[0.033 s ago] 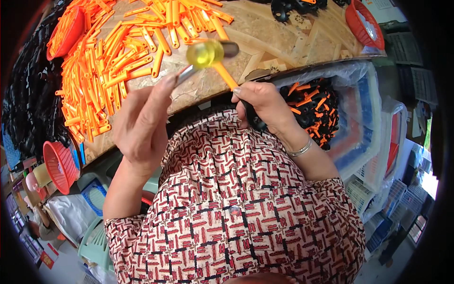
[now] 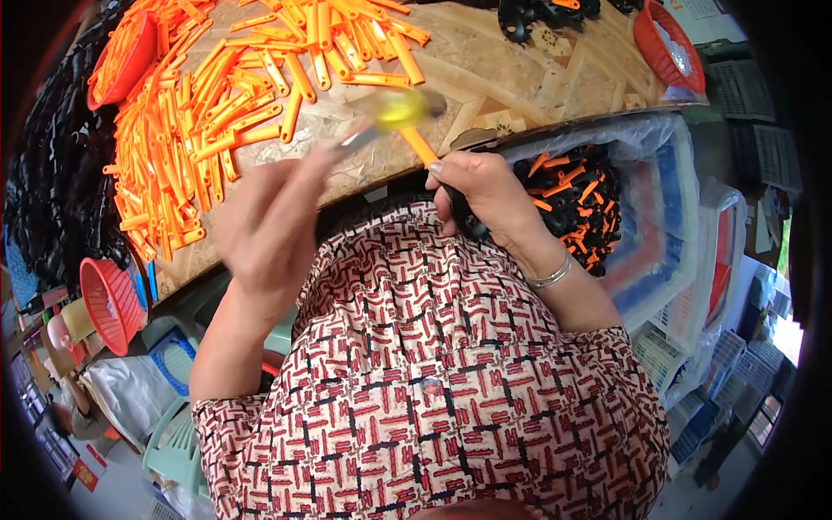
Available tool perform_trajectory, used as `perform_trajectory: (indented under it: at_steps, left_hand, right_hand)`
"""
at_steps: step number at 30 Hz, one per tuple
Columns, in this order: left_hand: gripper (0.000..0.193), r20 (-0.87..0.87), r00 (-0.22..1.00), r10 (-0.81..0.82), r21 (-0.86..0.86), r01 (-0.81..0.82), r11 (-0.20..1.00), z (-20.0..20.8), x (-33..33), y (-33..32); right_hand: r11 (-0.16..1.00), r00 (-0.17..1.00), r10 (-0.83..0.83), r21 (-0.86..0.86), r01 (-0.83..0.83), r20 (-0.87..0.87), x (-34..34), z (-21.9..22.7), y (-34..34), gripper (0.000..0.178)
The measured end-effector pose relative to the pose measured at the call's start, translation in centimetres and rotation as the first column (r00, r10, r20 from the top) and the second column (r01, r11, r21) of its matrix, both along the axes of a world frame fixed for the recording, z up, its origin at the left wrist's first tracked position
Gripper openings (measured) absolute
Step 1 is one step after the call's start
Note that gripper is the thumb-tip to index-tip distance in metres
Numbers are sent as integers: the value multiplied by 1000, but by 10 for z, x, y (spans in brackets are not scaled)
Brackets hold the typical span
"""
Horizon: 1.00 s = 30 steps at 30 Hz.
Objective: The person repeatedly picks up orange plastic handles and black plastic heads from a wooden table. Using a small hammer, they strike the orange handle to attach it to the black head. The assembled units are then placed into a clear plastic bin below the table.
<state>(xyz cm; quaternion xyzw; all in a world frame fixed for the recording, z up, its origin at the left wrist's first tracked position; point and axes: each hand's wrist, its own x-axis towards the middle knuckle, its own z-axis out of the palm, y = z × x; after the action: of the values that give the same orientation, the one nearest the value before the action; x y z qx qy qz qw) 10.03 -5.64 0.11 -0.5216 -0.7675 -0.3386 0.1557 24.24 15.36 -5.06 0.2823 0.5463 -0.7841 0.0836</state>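
Note:
My left hand (image 2: 270, 217), smeared by motion, is closed round the metal shaft of a mallet (image 2: 400, 110). Its yellow, see-through head is blurred and overlaps the far end of an orange plastic handle (image 2: 419, 147); whether the two touch I cannot tell. My right hand (image 2: 485, 186) pinches the near end of that handle with thumb and fingers, at the table's front edge. A black part (image 2: 457, 204) shows beneath those fingers, partly hidden by them. Beyond my left hand a large heap of loose orange handles (image 2: 178, 139) covers the left of the table.
The worn wooden table (image 2: 485, 61) has black parts (image 2: 520, 19) at its back. Red baskets stand at the right corner (image 2: 663, 52), far left (image 2: 128, 65) and lower left (image 2: 108, 308). On my right, a plastic-lined crate (image 2: 667, 204) holds black-and-orange pieces (image 2: 576, 204).
The mallet head has moved right and slightly down, over the end of the orange handle. My left hand has shifted a little with it; my right hand stays in place.

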Motion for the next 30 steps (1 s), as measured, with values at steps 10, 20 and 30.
perform_trajectory:
  at_steps: [10, 20, 30]
  left_hand:
    - [37, 908, 418, 3, 174, -384, 907, -9, -26, -27]
    - [38, 926, 374, -49, 167, -290, 942, -14, -32, -1]
    - [34, 879, 469, 86, 34, -242, 970, -19, -31, 11]
  right_hand:
    - [566, 905, 328, 710, -419, 271, 96, 19, 154, 26]
    - [47, 903, 385, 981, 190, -193, -74, 39, 97, 21]
    - [-25, 908, 280, 943, 331, -311, -106, 17, 86, 18]
